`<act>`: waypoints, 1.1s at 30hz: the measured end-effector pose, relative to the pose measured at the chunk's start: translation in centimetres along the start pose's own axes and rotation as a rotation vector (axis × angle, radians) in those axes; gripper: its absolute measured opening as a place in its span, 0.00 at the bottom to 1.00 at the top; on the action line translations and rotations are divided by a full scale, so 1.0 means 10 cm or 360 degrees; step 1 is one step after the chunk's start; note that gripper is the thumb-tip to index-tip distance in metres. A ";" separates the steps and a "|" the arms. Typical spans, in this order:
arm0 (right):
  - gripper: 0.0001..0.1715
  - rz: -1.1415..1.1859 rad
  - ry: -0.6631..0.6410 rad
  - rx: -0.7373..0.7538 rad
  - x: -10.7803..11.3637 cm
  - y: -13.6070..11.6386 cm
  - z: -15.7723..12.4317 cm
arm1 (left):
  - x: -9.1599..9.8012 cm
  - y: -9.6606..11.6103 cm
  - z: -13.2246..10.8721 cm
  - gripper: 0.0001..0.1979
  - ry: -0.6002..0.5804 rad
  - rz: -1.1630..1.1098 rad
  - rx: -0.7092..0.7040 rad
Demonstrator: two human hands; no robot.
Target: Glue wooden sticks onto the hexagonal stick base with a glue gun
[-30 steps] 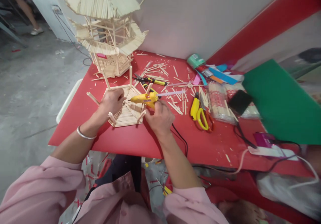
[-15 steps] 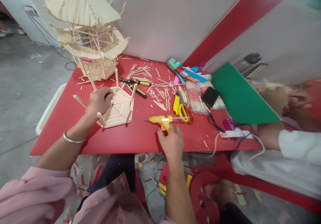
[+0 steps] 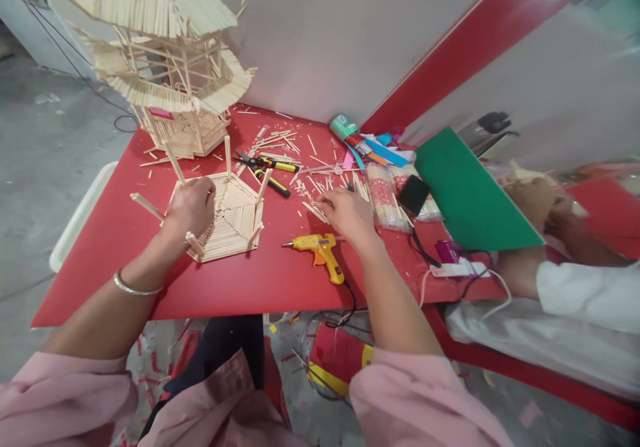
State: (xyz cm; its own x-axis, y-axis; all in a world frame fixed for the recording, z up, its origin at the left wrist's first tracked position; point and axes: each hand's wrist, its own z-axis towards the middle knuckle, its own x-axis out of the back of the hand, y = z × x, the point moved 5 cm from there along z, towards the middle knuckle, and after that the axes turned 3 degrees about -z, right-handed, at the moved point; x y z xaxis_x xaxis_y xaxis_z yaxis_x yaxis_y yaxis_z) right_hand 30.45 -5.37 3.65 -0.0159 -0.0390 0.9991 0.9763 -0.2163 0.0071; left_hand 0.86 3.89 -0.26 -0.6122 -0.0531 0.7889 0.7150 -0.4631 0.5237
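Observation:
My left hand (image 3: 190,210), its fingers curled, is over the left side of a hexagonal base (image 3: 235,223) made of thin wooden sticks. Short stick posts stand along the base's edge. Whatever the left fingers hold, if anything, is hidden. My right hand (image 3: 347,213) reaches among loose wooden sticks (image 3: 316,212), fingers stretched and slightly bent; no stick shows in them. Just below it a yellow glue gun (image 3: 320,250) lies on the red table (image 3: 280,287), its nozzle facing left. The scissors are mostly hidden behind my right hand.
A tiered stick pavilion (image 3: 165,87) stands at the back left. Black-and-yellow pliers (image 3: 267,170) lie behind the base. To the right are bagged sticks (image 3: 385,193), a black box (image 3: 414,194), a green board (image 3: 470,190) and a power strip (image 3: 460,269). A co-worker's sleeve (image 3: 585,293) is at far right.
My right hand has let go of the glue gun and moved up to the loose sticks. My left hand stays at the base. The view has shifted slightly.

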 end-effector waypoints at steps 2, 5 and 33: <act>0.12 -0.0026 -0.0146 0.0088 -0.14 -0.04 0.29 | -0.03 -0.02 -0.01 0.06 -0.0008 0.0051 -0.0004; 0.12 -0.0045 -0.0248 0.0156 -0.29 -0.04 0.55 | -0.07 -0.01 -0.03 0.07 -0.0057 0.0117 -0.0047; 0.10 0.1445 -0.1002 0.0399 -0.10 -0.87 0.09 | -0.10 -0.04 0.01 0.11 -0.0235 -0.0788 0.0575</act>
State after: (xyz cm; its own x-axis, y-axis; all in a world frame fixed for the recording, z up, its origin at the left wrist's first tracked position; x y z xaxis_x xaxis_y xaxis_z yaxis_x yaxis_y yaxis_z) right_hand 22.12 -2.57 2.64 0.7631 0.4311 0.4815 0.5880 -0.1538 -0.7941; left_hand 1.22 4.17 -1.22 -0.8653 0.2258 0.4475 0.4432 -0.0720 0.8935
